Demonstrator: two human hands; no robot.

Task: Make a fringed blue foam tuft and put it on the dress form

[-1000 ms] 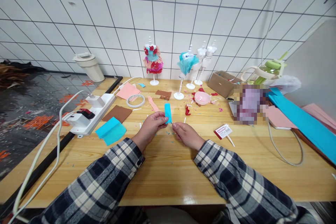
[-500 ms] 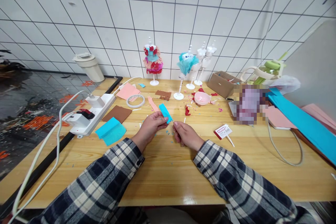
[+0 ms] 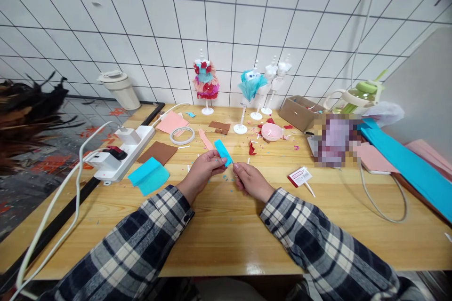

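My left hand (image 3: 208, 169) pinches a strip of bright blue crepe paper (image 3: 221, 151), held slantwise above the table. My right hand (image 3: 250, 179) is closed beside the strip's lower end. Thumb and finger press on something thin and small that I cannot make out. Tiny blue scraps lie beneath the hands. Just behind the strip is a narrow peach paper piece (image 3: 205, 140). To the left lies a folded blue crepe sheet (image 3: 149, 176), with a brown sheet (image 3: 157, 154) by it.
A dress form in ruffled paper (image 3: 205, 80) and one with blue paper (image 3: 251, 87) stand at the back. Nearby are a tape roll (image 3: 182, 143), pink bowl (image 3: 271, 132), cardboard box (image 3: 300, 114) and power strip (image 3: 130, 155). Dark feathery material (image 3: 31, 103) is at far left.
The dark feathery material has swung further into view from the left. Both hands and the blue strip stay almost in place, with only a slight shift at the right fingertips.
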